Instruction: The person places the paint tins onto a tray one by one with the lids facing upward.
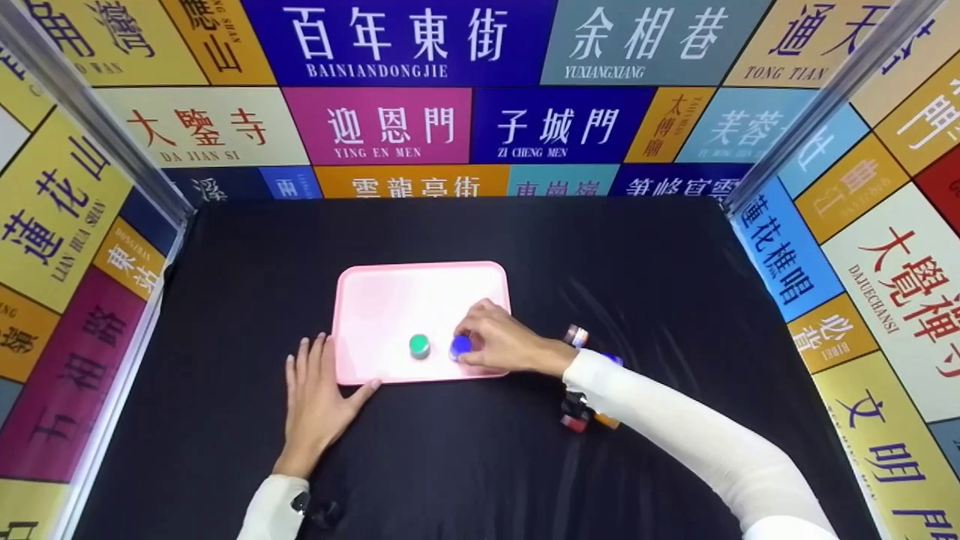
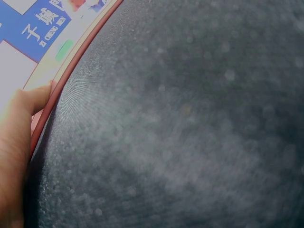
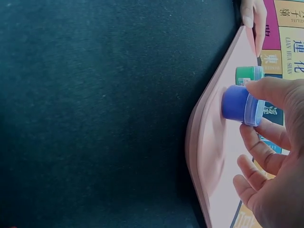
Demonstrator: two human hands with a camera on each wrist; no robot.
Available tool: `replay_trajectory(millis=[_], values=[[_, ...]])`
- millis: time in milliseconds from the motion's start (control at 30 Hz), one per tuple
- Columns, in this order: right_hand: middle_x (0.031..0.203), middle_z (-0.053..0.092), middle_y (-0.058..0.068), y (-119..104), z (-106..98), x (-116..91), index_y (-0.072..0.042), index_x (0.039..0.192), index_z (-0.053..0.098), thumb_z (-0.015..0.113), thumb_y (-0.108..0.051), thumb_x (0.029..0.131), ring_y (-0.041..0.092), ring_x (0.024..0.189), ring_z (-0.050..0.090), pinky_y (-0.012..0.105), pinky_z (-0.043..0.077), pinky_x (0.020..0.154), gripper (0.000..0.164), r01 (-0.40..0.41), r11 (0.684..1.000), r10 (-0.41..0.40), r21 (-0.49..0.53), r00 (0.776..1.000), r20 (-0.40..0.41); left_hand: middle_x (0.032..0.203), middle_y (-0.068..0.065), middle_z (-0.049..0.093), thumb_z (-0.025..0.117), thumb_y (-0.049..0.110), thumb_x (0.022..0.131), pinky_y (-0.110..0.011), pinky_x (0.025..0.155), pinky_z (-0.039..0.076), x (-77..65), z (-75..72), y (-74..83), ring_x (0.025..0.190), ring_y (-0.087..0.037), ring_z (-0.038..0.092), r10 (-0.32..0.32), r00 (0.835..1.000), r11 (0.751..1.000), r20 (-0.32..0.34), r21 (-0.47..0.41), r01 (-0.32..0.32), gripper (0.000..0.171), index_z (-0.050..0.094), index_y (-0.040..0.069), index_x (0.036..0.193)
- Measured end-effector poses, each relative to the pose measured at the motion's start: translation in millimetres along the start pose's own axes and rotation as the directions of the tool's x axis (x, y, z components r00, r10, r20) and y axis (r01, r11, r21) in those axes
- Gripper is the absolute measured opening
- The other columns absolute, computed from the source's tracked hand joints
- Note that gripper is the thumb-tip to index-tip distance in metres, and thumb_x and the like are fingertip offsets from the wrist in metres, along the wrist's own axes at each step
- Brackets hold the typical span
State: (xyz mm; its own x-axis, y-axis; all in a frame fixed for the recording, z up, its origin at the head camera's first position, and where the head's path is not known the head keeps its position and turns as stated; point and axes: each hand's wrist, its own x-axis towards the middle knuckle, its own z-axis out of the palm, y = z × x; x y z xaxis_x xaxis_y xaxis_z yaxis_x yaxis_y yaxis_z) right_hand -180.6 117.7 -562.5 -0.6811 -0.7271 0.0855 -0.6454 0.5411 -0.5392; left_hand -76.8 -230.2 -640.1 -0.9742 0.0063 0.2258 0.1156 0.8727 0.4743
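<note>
A: What is the right hand (image 1: 499, 337) doing?
B: It pinches a blue jar (image 1: 460, 346) between thumb and fingers, over the near right part of a pink tray (image 1: 382, 300). I can't tell whether the jar's base touches the tray.

A: And the left hand (image 1: 315, 401)?
B: Its fingers are straight and slightly spread. It lies at the tray's near left corner, the thumb against the near rim. The hands stand on either side of a green jar (image 1: 419, 346).

A: Where exactly is that one?
B: Upright on the tray, just left of the blue jar. In the right wrist view, both jars have clear lids.

A: Anything farther out?
B: Past the tray's right side, more small containers sit around the right forearm's white sleeve (image 1: 667, 420): a red one (image 1: 574, 423) and an orange one (image 1: 606, 421) on the near side, a brownish one (image 1: 576, 335) beyond. The sleeve partly covers the orange one.

A: Underneath?
B: A black surface (image 1: 465, 465), bordered by colourful lettered panels (image 1: 405, 45).
</note>
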Motion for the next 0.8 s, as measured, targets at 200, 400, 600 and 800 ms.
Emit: replay_trajectory(millis=[200, 400, 600, 800], values=[[0.101, 0.075, 0.009, -1, 0, 3, -0.006, 0.117, 0.082, 0.09, -0.023, 0.088, 0.028, 0.117, 0.057, 0.043, 0.048, 0.103, 0.035, -0.003, 1.0, 0.003, 0.001, 1.0, 0.006, 0.173, -0.029, 0.035, 0.081, 0.07, 0.088, -0.066, 0.135, 0.006, -0.1, 0.4, -0.5, 0.166, -0.05, 0.02, -0.001, 1.0, 1.0, 0.003, 0.0, 0.001, 0.118, 0.036, -0.003, 0.168], [0.11, 0.077, 0.008, 1, -5, 1, -0.005, 0.118, 0.082, 0.089, -0.023, 0.087, 0.027, 0.116, 0.058, 0.043, 0.05, 0.101, 0.036, 0.016, 1.0, -0.015, 0.015, 1.0, -0.021, 0.174, -0.028, 0.034, 0.08, 0.071, 0.088, -0.065, 0.135, 0.005, -0.7, 0.9, -1.3, 0.166, -0.05, 0.019, -0.006, 1.0, 1.0, 0.006, 0.003, 0.006, 0.118, 0.035, -0.002, 0.169], [0.111, 0.078, 0.01, 10, -14, -11, -0.002, 0.117, 0.081, 0.086, -0.021, 0.088, 0.029, 0.116, 0.059, 0.047, 0.05, 0.102, 0.035, 0.022, 0.999, -0.02, 0.04, 0.998, -0.061, 0.174, -0.028, 0.035, 0.079, 0.072, 0.088, -0.066, 0.135, 0.006, -1.0, 1.5, -1.8, 0.166, -0.05, 0.019, 0.0, 1.0, 1.0, -0.001, 0.01, 0.0, 0.119, 0.034, -0.001, 0.17], [0.114, 0.077, 0.009, 22, -20, -24, -0.003, 0.119, 0.08, 0.087, -0.024, 0.089, 0.031, 0.119, 0.059, 0.05, 0.047, 0.104, 0.038, -0.019, 0.999, 0.021, 0.041, 0.997, -0.069, 0.173, -0.029, 0.036, 0.08, 0.072, 0.087, -0.067, 0.134, 0.007, -0.6, 1.7, -1.5, 0.165, -0.05, 0.02, 0.009, 1.0, 1.0, -0.014, 0.013, -0.009, 0.119, 0.035, -0.001, 0.17]])
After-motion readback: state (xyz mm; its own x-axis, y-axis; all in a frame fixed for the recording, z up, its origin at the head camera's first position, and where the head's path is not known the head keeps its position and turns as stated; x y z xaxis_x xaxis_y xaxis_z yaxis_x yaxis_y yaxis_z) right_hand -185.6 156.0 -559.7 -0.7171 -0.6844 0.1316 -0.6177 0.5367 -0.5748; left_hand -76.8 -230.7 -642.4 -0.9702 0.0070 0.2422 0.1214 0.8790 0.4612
